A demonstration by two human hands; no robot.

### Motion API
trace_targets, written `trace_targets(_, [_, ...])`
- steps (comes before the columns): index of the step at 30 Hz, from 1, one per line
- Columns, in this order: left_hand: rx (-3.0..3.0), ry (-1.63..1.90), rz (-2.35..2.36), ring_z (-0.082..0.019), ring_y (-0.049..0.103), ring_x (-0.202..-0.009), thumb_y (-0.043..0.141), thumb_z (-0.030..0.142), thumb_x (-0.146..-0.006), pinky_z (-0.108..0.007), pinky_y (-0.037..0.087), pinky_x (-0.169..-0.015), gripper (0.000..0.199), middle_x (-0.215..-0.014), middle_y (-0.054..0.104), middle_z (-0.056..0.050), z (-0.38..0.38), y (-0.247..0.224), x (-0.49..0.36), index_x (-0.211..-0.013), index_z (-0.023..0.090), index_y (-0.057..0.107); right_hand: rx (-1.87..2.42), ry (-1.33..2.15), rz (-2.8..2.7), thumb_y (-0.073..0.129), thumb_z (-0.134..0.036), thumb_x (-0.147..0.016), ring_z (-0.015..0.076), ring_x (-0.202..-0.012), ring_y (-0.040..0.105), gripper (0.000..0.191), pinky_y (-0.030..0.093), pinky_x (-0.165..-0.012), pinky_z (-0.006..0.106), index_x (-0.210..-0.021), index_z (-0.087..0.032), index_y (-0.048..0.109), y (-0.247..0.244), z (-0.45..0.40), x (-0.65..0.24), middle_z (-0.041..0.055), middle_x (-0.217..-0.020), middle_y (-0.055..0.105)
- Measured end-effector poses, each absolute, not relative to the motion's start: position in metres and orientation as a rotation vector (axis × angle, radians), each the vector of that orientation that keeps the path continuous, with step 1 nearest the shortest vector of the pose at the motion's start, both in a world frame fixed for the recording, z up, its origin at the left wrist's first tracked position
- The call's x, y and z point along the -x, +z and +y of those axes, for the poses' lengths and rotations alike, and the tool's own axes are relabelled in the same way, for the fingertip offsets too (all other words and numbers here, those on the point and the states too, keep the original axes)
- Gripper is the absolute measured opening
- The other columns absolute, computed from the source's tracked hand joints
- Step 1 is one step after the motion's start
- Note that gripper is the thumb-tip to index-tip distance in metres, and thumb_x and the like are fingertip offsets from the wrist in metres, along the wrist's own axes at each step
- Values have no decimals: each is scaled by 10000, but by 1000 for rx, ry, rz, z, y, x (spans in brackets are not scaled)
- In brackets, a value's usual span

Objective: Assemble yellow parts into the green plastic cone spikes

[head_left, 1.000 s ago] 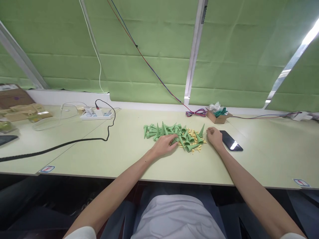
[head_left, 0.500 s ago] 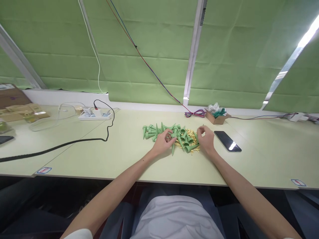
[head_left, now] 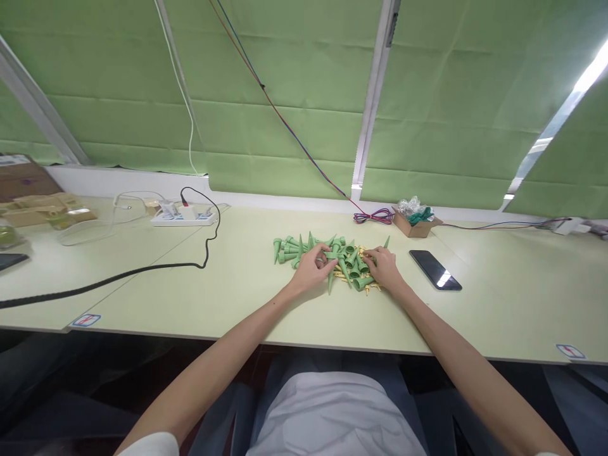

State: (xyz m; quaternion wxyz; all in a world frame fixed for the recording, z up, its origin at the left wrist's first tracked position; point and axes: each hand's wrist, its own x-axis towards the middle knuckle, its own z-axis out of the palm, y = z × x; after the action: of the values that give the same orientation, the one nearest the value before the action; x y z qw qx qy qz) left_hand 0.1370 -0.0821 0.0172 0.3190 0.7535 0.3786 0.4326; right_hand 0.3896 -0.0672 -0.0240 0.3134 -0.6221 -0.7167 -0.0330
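Observation:
My left hand (head_left: 311,268) is closed on a green plastic spike (head_left: 332,256), its thumb and fingers curled about the wide end. Beneath and around it lies a heap of green cone-shaped spikes (head_left: 287,256), some with round open ends facing me. My right hand (head_left: 386,268) is at the heap's right side, fingertips pinched together among small yellow plastic pieces (head_left: 342,276). Whatever sits between those fingertips is too small to make out. Just beyond the right hand, a green pointed tip (head_left: 387,242) sticks up, its lower part hidden by the hand.
A black phone (head_left: 435,270) lies right of my right hand. Behind it stands a small cardboard box (head_left: 414,228) with crumpled plastic, beside a coiled cable (head_left: 375,216). To the left are a power strip (head_left: 184,216) and a thick black cord (head_left: 156,268) across the table.
My right hand has moved left and onto the yellow pieces, its fingers now down in the heap. My left hand stays in place with its green spike.

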Motion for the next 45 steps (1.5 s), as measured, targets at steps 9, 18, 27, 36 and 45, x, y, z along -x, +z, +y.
trace_targets(9, [-2003, 1091, 970, -75, 440, -466, 619, 463, -827, -217, 321, -480, 337, -701, 520, 44, -84, 18, -136, -1023, 207, 518, 1677, -55, -1886, 576, -220, -894, 253, -977, 563, 171, 334, -806, 349, -1015, -189, 693, -27, -64, -391, 103, -982, 648])
trace_targets(18, [-1993, 1024, 956, -103, 480, -462, 606, 503, -830, -233, 353, -468, 362, -634, 579, 24, -87, 23, -136, -970, 173, 558, 1607, -66, -1869, 489, -226, -923, 242, -920, 558, 217, 326, -767, 337, -893, -183, 699, -27, -64, -393, 94, -893, 648])
trace_targets(27, [-2088, 932, 961, -159, 582, -562, 549, 511, -874, -262, 425, -568, 350, -592, 627, -11, -82, 19, -135, -776, 176, 577, 1436, -62, -1734, 490, -264, -930, 208, -822, 572, 228, 367, -795, 346, -856, -174, 685, -17, -72, -386, 76, -862, 655])
trace_targets(36, [-2232, 827, 941, -130, 417, -483, 491, 525, -898, -268, 326, -518, 474, -501, 478, 12, -80, 22, -132, -575, 180, 526, 1147, -104, -1626, 390, -306, -995, 206, -869, 556, 268, 434, -812, 344, -851, -200, 589, 6, -89, -346, 70, -873, 590])
trace_targets(45, [-2362, 804, 921, -130, 374, -490, 461, 466, -918, -285, 295, -536, 476, -493, 463, 8, -79, 18, -133, -535, 185, 487, 1052, 21, -1637, 368, -317, -999, 192, -847, 544, 242, 452, -790, 325, -851, -217, 532, 11, -90, -310, 66, -896, 557])
